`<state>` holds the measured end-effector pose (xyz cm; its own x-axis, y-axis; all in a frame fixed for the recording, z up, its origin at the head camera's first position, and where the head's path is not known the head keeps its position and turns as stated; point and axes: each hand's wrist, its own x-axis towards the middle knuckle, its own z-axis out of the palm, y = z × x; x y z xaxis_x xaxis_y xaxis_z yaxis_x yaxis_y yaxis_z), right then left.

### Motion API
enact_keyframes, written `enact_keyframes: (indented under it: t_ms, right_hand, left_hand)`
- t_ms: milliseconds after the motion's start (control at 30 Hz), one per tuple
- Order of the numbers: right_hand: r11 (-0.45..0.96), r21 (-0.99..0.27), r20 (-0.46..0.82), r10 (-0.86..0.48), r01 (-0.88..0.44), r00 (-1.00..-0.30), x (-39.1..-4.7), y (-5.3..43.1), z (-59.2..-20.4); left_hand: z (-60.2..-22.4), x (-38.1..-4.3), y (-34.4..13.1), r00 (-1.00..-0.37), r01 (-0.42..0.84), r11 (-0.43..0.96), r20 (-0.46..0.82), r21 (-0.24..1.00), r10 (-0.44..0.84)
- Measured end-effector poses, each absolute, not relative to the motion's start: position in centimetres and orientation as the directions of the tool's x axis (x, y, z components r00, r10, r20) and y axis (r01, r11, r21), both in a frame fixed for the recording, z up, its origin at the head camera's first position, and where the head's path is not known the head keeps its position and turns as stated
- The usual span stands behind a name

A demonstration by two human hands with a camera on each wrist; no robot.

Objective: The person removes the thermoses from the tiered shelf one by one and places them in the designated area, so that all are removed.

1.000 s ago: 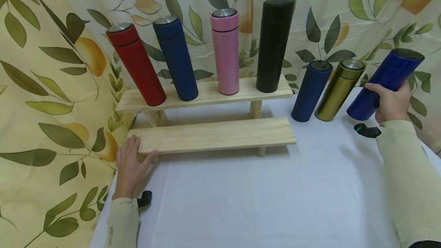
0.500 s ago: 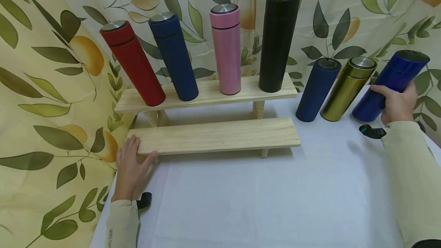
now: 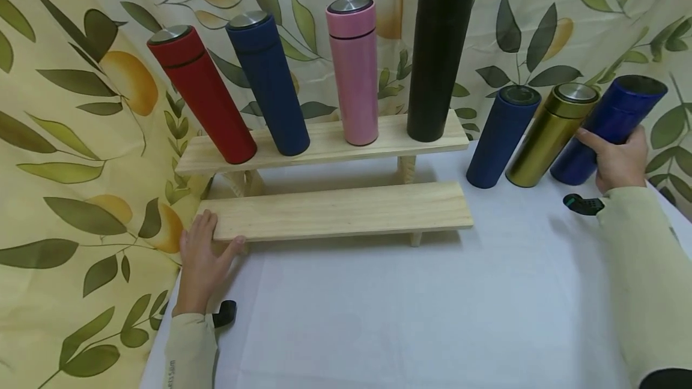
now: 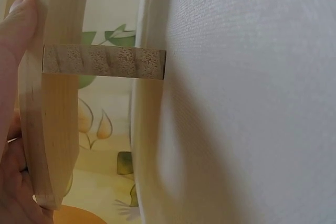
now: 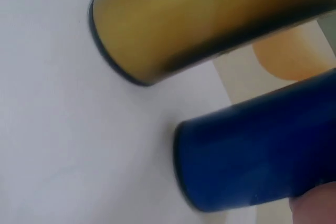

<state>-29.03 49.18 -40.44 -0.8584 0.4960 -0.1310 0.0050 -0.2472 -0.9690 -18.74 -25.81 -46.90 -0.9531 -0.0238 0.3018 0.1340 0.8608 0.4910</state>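
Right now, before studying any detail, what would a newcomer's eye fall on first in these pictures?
Probably the row along the upper wooden shelf: red flask, dark blue flask, pink flask and tall black flask. Then, far right, the right hand grips a glossy blue flask beside the gold flask. Opposite, the left hand holds the left end of the lower wooden shelf.
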Motion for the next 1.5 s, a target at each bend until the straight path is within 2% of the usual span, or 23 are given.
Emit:
enact_keyframes:
  t_ms: [333,500,600,733,833,1100,1300,1500]
  right_hand:
    - [-0.231,-0.971,-0.15,0.424,0.053,-0.893,-27.4,49.4,-40.2]
    - [-0.314,-0.949,-0.155,0.442,0.01,-0.883,-26.0,49.9,-40.2]
    - [-0.303,-0.953,-0.141,0.467,-0.008,-0.873,-25.8,49.8,-39.7]
    - [-0.24,-0.969,-0.068,0.461,-0.051,-0.885,-25.8,49.2,-38.5]
    - [-0.226,-0.965,0.013,0.463,-0.133,-0.886,-25.7,48.8,-37.6]
    - [-0.215,-0.951,0.079,0.526,-0.222,-0.847,-24.6,47.5,-35.5]
    - [-0.113,-0.963,0.144,0.549,-0.244,-0.823,-23.2,45.8,-34.2]
    - [-0.052,-0.938,0.263,0.542,-0.344,-0.799,-22.7,44.3,-32.2]
  left_hand:
    - [-46.7,-18.6,-25.6,-0.957,0.138,0.852,0.291,0.505,-0.017]
    - [-46.9,-18.5,-25.2,-0.965,0.128,0.854,0.263,0.505,-0.012]
    - [-47.0,-18.4,-25.3,-0.961,0.13,0.86,0.276,0.494,-0.013]
    - [-46.7,-18.2,-25.6,-0.959,0.122,0.865,0.281,0.487,-0.023]
    - [-46.4,-18.1,-25.6,-0.961,0.118,0.861,0.274,0.495,-0.026]
    - [-46.1,-18.1,-25.6,-0.959,0.123,0.858,0.283,0.498,-0.027]
    - [-45.9,-18.2,-25.6,-0.955,0.148,0.856,0.296,0.495,-0.006]
    - [-46.0,-18.3,-25.6,-0.959,0.138,0.856,0.283,0.498,-0.01]
